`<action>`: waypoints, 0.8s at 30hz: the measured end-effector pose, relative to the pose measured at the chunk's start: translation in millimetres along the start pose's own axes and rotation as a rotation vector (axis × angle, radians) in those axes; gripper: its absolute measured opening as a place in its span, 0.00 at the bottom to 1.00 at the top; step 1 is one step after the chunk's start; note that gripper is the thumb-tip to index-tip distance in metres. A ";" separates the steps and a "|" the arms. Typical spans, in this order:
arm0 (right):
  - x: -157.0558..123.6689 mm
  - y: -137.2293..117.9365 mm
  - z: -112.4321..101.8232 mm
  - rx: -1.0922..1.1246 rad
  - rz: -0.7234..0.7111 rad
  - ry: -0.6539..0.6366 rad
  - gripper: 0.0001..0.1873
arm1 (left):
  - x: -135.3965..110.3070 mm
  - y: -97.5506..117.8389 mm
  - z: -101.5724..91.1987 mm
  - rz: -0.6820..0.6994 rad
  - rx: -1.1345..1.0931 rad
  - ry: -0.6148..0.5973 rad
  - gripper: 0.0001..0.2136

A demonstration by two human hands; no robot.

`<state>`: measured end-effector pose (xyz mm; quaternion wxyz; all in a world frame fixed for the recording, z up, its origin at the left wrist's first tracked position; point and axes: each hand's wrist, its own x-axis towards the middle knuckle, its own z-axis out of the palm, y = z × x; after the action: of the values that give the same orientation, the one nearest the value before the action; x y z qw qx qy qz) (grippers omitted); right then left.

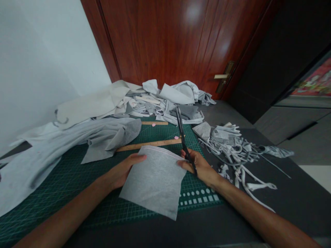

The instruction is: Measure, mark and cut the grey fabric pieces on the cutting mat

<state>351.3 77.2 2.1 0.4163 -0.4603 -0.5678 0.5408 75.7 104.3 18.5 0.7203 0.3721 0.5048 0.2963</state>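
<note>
SEWING TABLE: A person's left hand [121,172] pinches the 9 o'clock edge of a pale grey, roughly square sheet of thin felt-like fabric [155,181], thumb on top and the other fingers hidden beneath. The right hand [200,167] is clenched around the handles of long black steel scissors [181,132] at the sheet's 3 o'clock edge, with the blades together and pointing to 12 o'clock. The sheet lies flat on a dark green gridded cutting mat [77,179], its near corner reaching past the mat onto the dark tabletop [196,227].

The fabric looks light, limp and slightly fuzzy (likely to buckle or drift if held at only 1 point). A grip on 2 opposite edges, close to the pink-marked 12 o'clock edge, seems the surest hold.

A long wooden ruler [147,144] lies just beyond at 12 o'clock. A heap of grey trimmed strips [232,148] sits at 2 o'clock, and loose grey cloth [77,141] at 10 o'clock.
</note>
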 end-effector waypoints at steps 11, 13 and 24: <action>-2.7 -7.3 -5.3 0.006 0.044 -0.031 0.24 | 6.6 -22.8 18.2 0.277 0.621 0.184 0.25; -3.4 -9.4 -8.3 0.011 0.055 -0.024 0.25 | 7.8 -22.8 16.8 0.296 0.616 0.276 0.25; -4.0 -11.8 -13.2 0.449 0.309 -0.021 0.28 | 2.1 -22.6 9.7 0.410 0.398 0.007 0.22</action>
<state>364.1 76.5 14.9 0.4147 -0.4320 -0.3608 0.7150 86.7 91.4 0.7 0.5562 0.5995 0.4700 0.3322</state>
